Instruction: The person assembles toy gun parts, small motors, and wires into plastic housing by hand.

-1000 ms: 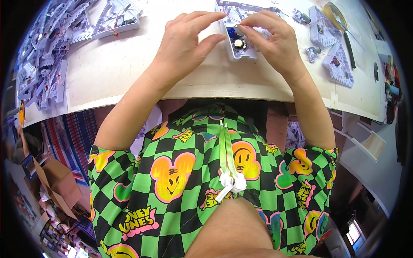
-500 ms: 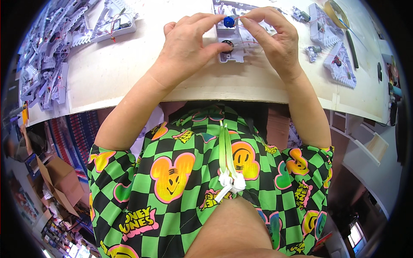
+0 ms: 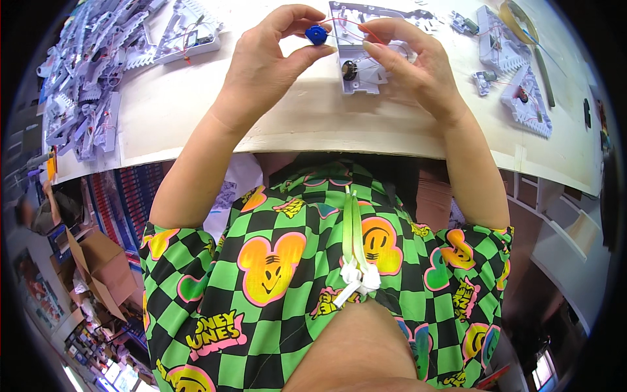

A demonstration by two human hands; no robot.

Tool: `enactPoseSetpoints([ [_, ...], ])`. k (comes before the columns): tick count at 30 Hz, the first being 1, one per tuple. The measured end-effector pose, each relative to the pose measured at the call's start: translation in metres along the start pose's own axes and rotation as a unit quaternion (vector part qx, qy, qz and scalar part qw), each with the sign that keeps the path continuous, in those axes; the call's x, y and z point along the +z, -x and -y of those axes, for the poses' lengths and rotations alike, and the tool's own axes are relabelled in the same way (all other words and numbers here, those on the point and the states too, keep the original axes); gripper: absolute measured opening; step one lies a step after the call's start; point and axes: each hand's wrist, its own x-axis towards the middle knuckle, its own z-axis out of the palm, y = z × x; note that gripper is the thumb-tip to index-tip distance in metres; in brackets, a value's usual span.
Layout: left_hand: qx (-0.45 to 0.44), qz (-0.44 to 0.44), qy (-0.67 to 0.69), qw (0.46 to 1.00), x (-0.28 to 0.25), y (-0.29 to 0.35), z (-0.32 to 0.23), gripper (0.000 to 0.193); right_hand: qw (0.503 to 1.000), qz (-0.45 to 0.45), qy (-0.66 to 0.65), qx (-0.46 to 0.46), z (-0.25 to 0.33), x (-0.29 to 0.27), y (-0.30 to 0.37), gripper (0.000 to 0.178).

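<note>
A small round blue component (image 3: 317,35) is pinched between the thumb and fingers of my left hand (image 3: 258,68). From it thin red and pale wires (image 3: 353,25) run across to my right hand (image 3: 421,68), whose thumb and index finger are closed on them. Beneath and between the hands, a white plastic housing (image 3: 345,48) lies on the table. A black round part (image 3: 349,70) sits in the housing's near end, with thin wires leading right. My right fingers partly cover the housing's right side.
A heap of white plastic parts (image 3: 85,85) covers the table's left, beside a wired housing (image 3: 196,49). At right lie more wired housings (image 3: 499,42), a small motor (image 3: 483,81) and a tape roll (image 3: 519,23). Another person (image 3: 49,206) is at far left, above an open cardboard box (image 3: 104,268).
My left hand has lifted the blue component off the housing and drawn it left. Its thumb has left the black round part. The wires now stretch between my hands.
</note>
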Motion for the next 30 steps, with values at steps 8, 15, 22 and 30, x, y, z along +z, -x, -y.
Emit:
enactPoseSetpoints([
  [8,-0.156,0.053,0.035,0.986,-0.039,0.009,-0.002,0.033,0.972,-0.028,0.191,-0.135,0.035,0.002,-0.017,0.032],
  [15,-0.187,0.113,0.010,0.976,-0.059,-0.012,-0.037,0.050,0.884,0.024,0.373,-0.279,0.065,0.027,-0.047,0.017],
  [22,-0.216,0.150,0.036,0.964,-0.064,-0.021,-0.063,0.055,0.890,0.032,0.361,-0.275,0.078,0.023,-0.046,0.012],
  [30,-0.137,0.090,-0.157,0.974,-0.088,-0.112,-0.004,0.042,0.996,0.037,0.083,0.001,0.062,-0.018,-0.060,0.022],
])
